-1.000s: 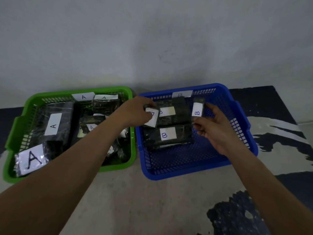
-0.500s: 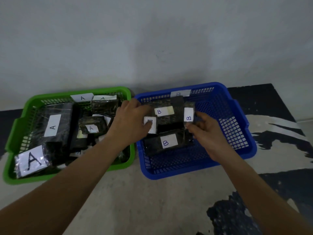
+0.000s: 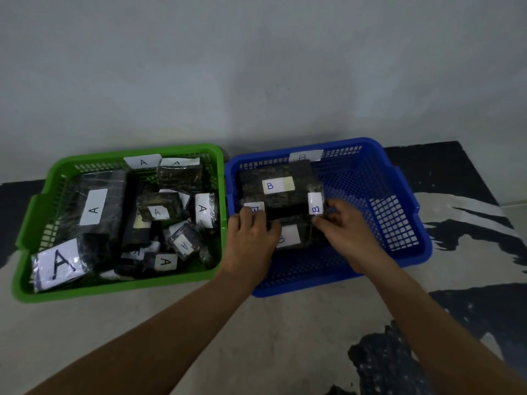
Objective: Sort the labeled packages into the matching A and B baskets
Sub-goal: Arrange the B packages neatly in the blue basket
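A green basket (image 3: pixel 37 215) on the left holds several dark packages with white A labels, such as a long one (image 3: pixel 94 206). To its right, a blue basket (image 3: pixel 410 212) carries a B tag on its back wall. Inside it lie a dark package labelled B (image 3: pixel 278 185) at the back and another (image 3: pixel 291 238) in front. My left hand (image 3: pixel 252 240) grips a small B package (image 3: pixel 253 208) at the basket's left side. My right hand (image 3: pixel 346 235) pinches another small B package (image 3: pixel 316 205), held low over the pile.
Both baskets stand side by side on a pale floor against a grey wall (image 3: pixel 256 67). A dark patterned mat (image 3: pixel 445 172) lies under and to the right of the blue basket. The blue basket's right half (image 3: pixel 379 192) holds no packages.
Both hands have come down and toward me inside the blue basket, each with its small B package. The left hand has drawn clear of the green basket, uncovering more A packages.
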